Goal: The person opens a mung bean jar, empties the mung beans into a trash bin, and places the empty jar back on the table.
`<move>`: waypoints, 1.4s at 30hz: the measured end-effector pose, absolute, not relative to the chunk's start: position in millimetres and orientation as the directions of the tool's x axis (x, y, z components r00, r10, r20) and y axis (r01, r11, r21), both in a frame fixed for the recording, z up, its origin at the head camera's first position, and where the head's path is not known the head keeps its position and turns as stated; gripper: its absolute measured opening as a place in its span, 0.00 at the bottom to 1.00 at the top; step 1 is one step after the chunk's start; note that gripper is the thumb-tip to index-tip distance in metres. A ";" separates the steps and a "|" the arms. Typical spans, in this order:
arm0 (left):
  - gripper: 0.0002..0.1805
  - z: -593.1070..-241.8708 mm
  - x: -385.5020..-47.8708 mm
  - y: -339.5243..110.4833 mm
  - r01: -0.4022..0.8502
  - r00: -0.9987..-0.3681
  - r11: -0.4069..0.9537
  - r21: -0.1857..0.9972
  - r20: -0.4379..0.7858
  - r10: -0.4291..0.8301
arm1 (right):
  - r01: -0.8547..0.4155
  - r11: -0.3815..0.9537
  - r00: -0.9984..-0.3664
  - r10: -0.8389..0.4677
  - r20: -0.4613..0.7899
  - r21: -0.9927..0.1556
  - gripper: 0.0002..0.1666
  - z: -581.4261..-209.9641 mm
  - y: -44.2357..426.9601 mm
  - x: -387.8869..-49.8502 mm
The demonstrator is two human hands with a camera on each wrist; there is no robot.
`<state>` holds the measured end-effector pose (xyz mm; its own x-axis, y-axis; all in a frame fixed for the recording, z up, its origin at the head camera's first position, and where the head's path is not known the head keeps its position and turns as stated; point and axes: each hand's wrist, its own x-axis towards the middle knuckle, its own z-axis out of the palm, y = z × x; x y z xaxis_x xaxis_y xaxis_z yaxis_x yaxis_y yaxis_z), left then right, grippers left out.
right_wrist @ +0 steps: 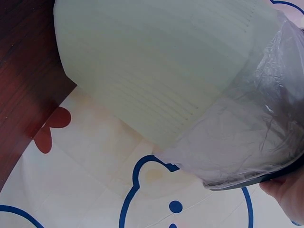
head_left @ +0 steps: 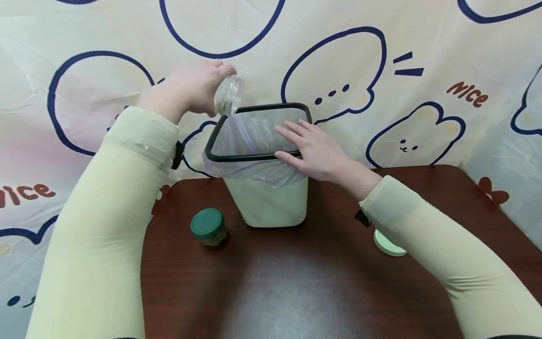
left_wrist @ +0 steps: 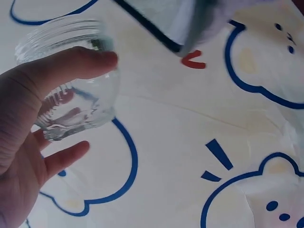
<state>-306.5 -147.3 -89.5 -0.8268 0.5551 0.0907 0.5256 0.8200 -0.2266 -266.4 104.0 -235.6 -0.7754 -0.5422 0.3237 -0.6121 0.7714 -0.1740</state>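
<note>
Sitting on a dark reddish-brown table (head_left: 292, 287), cartoon-print sheet (head_left: 254, 75) behind it, is a pale green bin (head_left: 273, 202) with a black rim and a filmy liner bag (head_left: 271, 173) folded over. The clear glass jar (head_left: 229, 95), ridged at the neck, is tilted up by the rim's back left corner, left hand's (head_left: 199, 87) thumb and fingers wrapped round it. Right hand (head_left: 317, 150) rests across the rim's right side, fingers straight and apart.

"Nice" (head_left: 467, 94) is printed in red 2 times on the backdrop (head_left: 262, 70): at far right and, partly cut off, at left.
</note>
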 end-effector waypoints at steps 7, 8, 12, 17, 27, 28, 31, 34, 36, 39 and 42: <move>0.47 -90.8 -305.8 -147.4 0.513 -0.836 0.811 -0.281 0.051 0.547 | -0.612 0.770 -0.776 -0.541 0.325 -0.179 0.40 -236.1 103.8 -267.1; 0.47 -92.3 -306.4 -148.1 0.515 -0.836 0.812 -0.275 0.048 0.547 | -0.613 0.770 -0.775 -0.542 0.324 -0.178 0.40 -236.2 103.8 -267.1; 0.47 -97.1 -307.9 -150.7 0.520 -0.835 0.813 -0.262 0.043 0.548 | -0.614 0.770 -0.774 -0.545 0.324 -0.173 0.40 -236.7 103.8 -266.9; 0.46 -94.8 -307.5 -149.4 0.532 -0.827 0.812 -0.242 0.061 0.560 | -0.612 0.770 -0.776 -0.542 0.323 -0.179 0.40 -236.9 104.3 -267.0; 0.46 -93.0 -305.9 -144.4 0.528 -0.828 0.802 -0.279 0.040 0.559 | -0.611 0.772 -0.777 -0.543 0.318 -0.177 0.40 -236.3 104.1 -266.6; 0.46 -95.1 -306.5 -145.0 0.530 -0.827 0.799 -0.282 0.037 0.561 | -0.612 0.771 -0.777 -0.544 0.318 -0.175 0.40 -236.4 103.9 -266.5; 0.46 -99.2 -308.3 -146.7 0.528 -0.830 0.803 -0.277 0.033 0.557 | -0.614 0.769 -0.776 -0.546 0.317 -0.178 0.40 -236.9 103.8 -266.2; 0.46 -100.1 -309.9 -146.9 0.528 -0.832 0.805 -0.272 0.027 0.555 | -0.613 0.767 -0.776 -0.542 0.323 -0.187 0.40 -237.1 104.1 -266.7; 0.47 -100.2 -311.0 -146.7 0.529 -0.832 0.803 -0.275 0.020 0.555 | -0.613 0.767 -0.776 -0.540 0.327 -0.189 0.40 -237.0 104.3 -267.1; 0.46 -99.9 -311.0 -146.6 0.533 -0.830 0.803 -0.267 0.015 0.557 | -0.612 0.770 -0.776 -0.539 0.327 -0.183 0.40 -236.8 104.0 -267.6; 0.47 -95.7 -309.0 -145.7 0.536 -0.825 0.809 -0.242 0.054 0.563 | -0.609 0.773 -0.779 -0.539 0.319 -0.181 0.40 -236.6 103.9 -267.4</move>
<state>-309.0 -145.7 -95.7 -0.8247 0.5631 0.0536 0.5364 0.8086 -0.2417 -267.4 103.9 -236.6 -0.7792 -0.5392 0.3195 -0.6086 0.7726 -0.1806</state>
